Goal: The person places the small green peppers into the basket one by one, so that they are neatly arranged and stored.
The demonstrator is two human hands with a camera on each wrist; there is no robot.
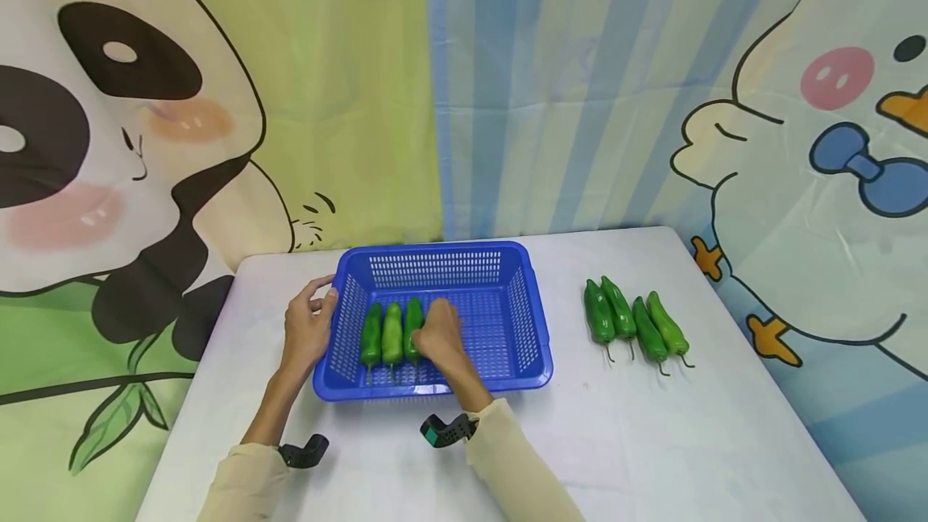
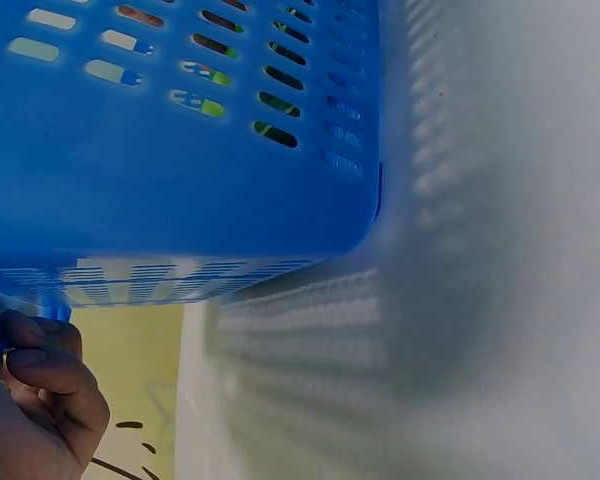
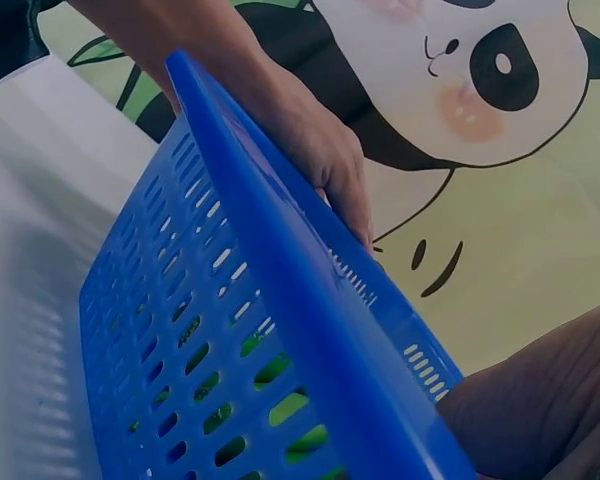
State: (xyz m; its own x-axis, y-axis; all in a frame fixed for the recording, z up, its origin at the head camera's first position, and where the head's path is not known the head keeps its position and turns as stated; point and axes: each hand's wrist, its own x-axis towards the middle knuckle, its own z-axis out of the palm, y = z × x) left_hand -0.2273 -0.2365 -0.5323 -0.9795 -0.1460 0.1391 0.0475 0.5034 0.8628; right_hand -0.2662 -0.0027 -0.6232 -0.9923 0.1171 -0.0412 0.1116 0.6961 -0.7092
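Note:
A blue plastic basket (image 1: 493,329) with slotted walls stands on the table. Inside, toward its left, three green peppers lie side by side: a left one (image 1: 371,335), a lighter middle one (image 1: 392,333) and a right one (image 1: 414,321). My right hand (image 1: 439,334) is down in the basket with curled fingers, holding the right pepper, which it partly covers. With thumb and fingers my left hand (image 1: 308,327) grips the left rim; the left wrist view shows this hand (image 2: 50,390) at the rim's edge. The right wrist view shows the peppers only through the slots.
Several green peppers (image 1: 625,316) lie in a group on the white table (image 1: 652,441), right of the basket. Behind the table hangs a cartoon-printed curtain (image 1: 348,103). A dark wrist device (image 1: 448,431) sits on each forearm near the basket's front.

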